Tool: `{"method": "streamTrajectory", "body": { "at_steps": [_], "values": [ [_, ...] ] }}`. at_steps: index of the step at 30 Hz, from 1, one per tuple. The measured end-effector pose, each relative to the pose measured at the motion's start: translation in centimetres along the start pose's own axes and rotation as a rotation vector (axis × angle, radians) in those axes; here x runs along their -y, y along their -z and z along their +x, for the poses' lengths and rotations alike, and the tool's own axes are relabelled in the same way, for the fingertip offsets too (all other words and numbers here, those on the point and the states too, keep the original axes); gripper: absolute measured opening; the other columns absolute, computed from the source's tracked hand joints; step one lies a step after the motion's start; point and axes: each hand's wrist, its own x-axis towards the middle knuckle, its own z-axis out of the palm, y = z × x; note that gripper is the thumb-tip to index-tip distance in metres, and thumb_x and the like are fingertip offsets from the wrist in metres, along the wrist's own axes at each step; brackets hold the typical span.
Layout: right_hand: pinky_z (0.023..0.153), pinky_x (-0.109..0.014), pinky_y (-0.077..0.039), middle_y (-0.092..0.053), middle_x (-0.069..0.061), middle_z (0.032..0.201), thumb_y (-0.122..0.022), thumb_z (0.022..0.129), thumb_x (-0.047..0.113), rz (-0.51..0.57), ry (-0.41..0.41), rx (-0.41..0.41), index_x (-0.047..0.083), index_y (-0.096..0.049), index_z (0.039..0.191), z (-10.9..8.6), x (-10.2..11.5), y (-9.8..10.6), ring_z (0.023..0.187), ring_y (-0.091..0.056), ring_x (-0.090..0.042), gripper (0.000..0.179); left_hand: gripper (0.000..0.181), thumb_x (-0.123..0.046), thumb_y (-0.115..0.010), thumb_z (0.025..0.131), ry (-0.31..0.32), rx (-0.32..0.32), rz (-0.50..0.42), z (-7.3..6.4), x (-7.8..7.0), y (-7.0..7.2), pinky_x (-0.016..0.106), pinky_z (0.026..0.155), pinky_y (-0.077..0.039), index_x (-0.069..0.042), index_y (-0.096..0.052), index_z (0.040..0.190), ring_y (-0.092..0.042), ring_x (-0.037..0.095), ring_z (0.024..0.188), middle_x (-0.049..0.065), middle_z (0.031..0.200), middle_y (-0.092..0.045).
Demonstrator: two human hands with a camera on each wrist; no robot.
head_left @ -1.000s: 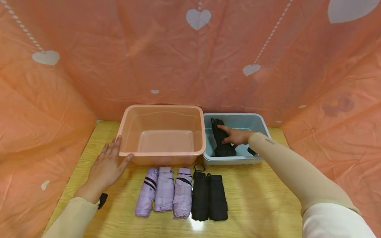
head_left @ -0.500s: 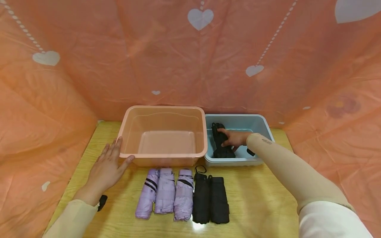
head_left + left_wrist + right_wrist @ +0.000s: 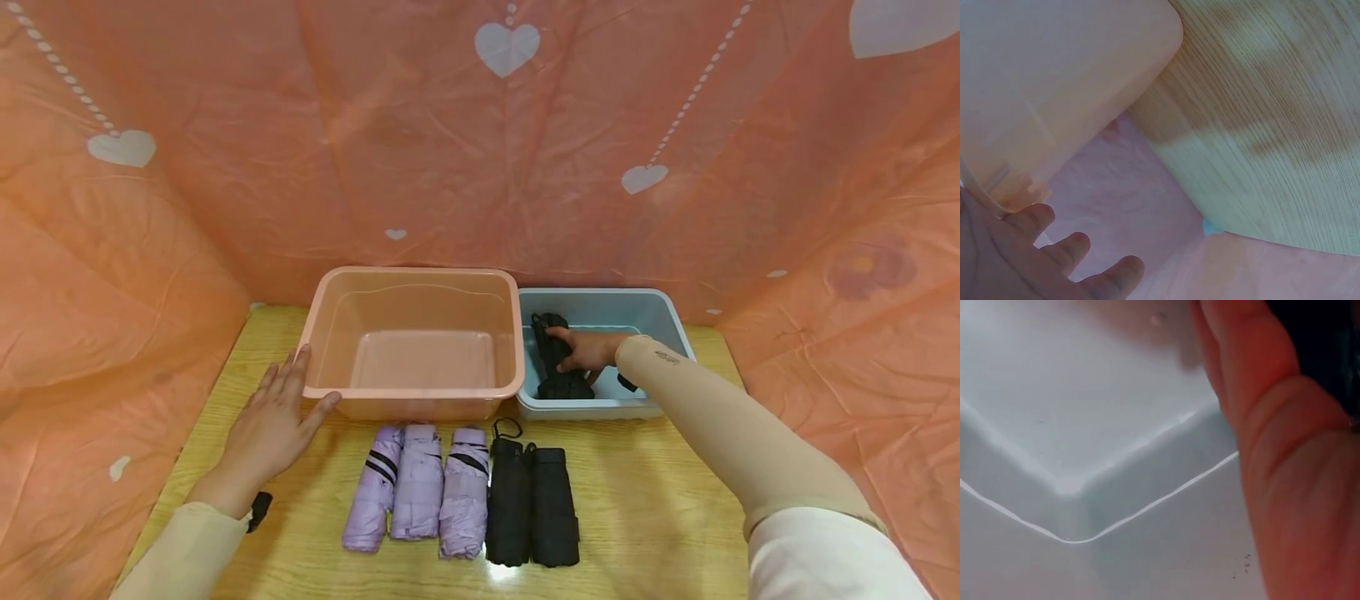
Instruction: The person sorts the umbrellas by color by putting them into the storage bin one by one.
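Observation:
Inside the light blue bin (image 3: pixel 600 408), my right hand (image 3: pixel 588 348) grips a black folded umbrella (image 3: pixel 553 354) lying along the bin's left side. The right wrist view shows part of that hand (image 3: pixel 1291 444) close to the bin's pale inner wall, with only a dark bit of the umbrella at the upper right. My left hand (image 3: pixel 266 425) has its fingers straight and touches the front left corner of the peach bin (image 3: pixel 412 392). Its fingertips (image 3: pixel 1125 269) appear beside the bin's outside wall in the left wrist view.
In front of the bins, three lilac folded umbrellas (image 3: pixel 417 483) lie in a row with two black folded umbrellas (image 3: pixel 553 508) to their right. The wooden table (image 3: pixel 645 508) is enclosed by an orange cloth (image 3: pixel 420 150) with white hearts at the back and sides.
The black umbrella in my right hand has sunk a little lower into the blue bin, the fingers now closer around it. My left hand stays at the peach bin.

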Motion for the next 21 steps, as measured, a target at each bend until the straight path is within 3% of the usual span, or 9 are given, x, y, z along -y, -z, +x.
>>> {"method": "streamTrajectory", "body": {
  "at_steps": [17, 21],
  "values": [
    [0.074, -0.046, -0.059, -0.002, -0.021, 0.163, -0.057, 0.103, 0.017, -0.102, -0.010, -0.038, 0.027, -0.008, 0.162, 0.0, 0.9, -0.7, 0.133, -0.040, -0.040, 0.077, 0.087, -0.059, -0.040, 0.102, 0.005, 0.030, 0.002, 0.7, 0.5, 0.2, 0.072, 0.107, -0.016, -0.012, 0.004, 0.161, -0.010, 0.056, 0.142, 0.025, 0.162, -0.011],
    [0.073, -0.049, -0.058, -0.007, -0.019, 0.163, -0.057, 0.103, 0.017, -0.125, 0.017, -0.057, 0.030, -0.009, 0.162, -0.4, 0.8, -0.6, 0.107, -0.054, -0.039, 0.077, 0.088, -0.061, -0.039, 0.102, 0.011, 0.034, 0.005, 1.2, 0.7, 0.2, 0.072, 0.107, -0.016, -0.012, 0.004, 0.161, -0.010, 0.057, 0.142, 0.027, 0.161, -0.012]
  ]
}}
